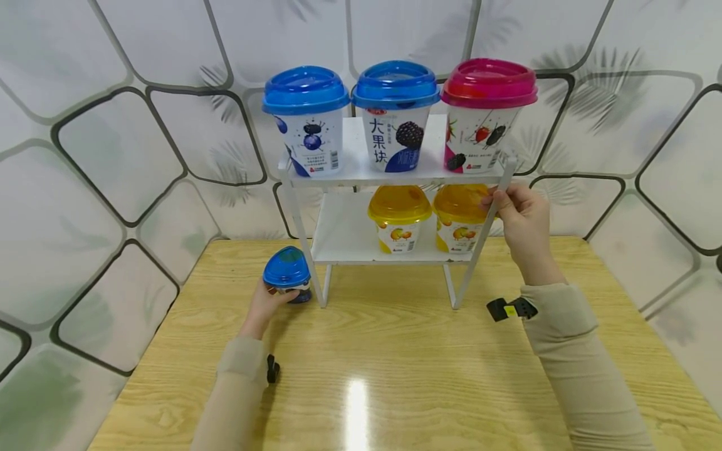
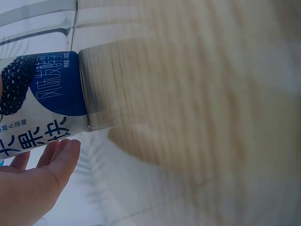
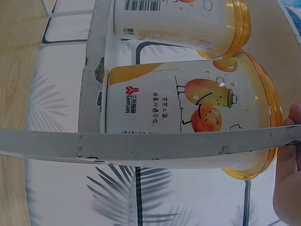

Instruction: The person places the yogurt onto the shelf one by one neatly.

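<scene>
At the left of the rack, my left hand (image 1: 269,302) holds a blue-lidded yogurt cup (image 1: 286,268) low over the wooden table. The left wrist view shows the cup's blackberry print (image 2: 18,84) and the hand's fingers along its side. My right hand (image 1: 527,219) grips the right front post of the white two-tier rack (image 1: 389,180), thumb at the front, other fingers reaching behind. Those fingers lie close to the lid of a yellow-lidded yogurt cup (image 1: 459,235) on the lower shelf; whether they touch it I cannot tell. Another yellow-lidded cup (image 1: 400,235) stands left of it.
On the upper shelf stand two blue-lidded cups (image 1: 309,141) and a pink-lidded cup (image 1: 487,131). The rack's legs rest on the wooden table (image 1: 361,351). A patterned wall (image 1: 113,188) is close behind. Bare lower shelf (image 1: 341,228) shows left of the yellow-lidded cups.
</scene>
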Tool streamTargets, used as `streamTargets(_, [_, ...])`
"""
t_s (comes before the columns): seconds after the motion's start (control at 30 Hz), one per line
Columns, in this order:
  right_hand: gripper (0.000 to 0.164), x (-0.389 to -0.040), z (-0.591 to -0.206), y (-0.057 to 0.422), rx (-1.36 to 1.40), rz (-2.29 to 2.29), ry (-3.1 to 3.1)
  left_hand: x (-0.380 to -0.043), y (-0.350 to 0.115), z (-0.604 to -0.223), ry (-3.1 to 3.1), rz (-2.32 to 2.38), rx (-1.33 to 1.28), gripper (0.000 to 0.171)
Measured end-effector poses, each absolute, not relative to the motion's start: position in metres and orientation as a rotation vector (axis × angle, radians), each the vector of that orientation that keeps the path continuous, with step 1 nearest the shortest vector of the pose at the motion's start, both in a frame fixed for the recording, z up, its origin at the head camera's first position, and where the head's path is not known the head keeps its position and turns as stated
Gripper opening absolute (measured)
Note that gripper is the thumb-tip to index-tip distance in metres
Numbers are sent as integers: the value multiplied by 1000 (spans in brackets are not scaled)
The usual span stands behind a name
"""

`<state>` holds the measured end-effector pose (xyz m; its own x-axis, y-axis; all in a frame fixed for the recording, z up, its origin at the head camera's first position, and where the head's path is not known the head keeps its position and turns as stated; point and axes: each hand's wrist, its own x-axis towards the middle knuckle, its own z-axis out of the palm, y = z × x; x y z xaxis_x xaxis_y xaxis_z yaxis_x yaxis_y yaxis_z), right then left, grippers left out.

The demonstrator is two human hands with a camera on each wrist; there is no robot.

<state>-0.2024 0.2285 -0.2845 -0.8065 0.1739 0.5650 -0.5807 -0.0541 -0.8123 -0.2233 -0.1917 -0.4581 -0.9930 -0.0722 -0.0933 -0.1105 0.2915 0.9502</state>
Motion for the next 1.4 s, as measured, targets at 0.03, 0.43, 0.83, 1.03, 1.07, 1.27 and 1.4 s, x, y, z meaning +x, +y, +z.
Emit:
streamTargets(0.03, [22, -202, -285, 229, 434, 1915, -1709, -225, -192, -459, 2486, 1859, -163, 79])
streamTargets(0.43, [25, -201, -284, 228, 428, 1900, -1719, -235, -192, -461, 2352, 1922, -40, 87])
streamTargets(0.83, [20, -202, -285, 229, 437, 1887, -1725, -240, -192, -462, 2323, 1884, -105, 91])
streamTargets(1.03, [22, -203, -285, 229, 436, 1881, -1725, -239, -190, -462, 2335, 1888, -100, 90])
streamTargets(1.07, [21, -203, -285, 229, 440, 1887, -1722, -239, -189, -461, 2341, 1885, -100, 89])
streamTargets(1.27, [20, -204, -286, 229, 445, 1892, -1729, -237, -188, -460, 2368, 1894, -104, 88])
streamTargets(1.4, [21, -203, -286, 230, 440, 1887, -1733, -236, -187, -459, 2384, 1893, -111, 88])
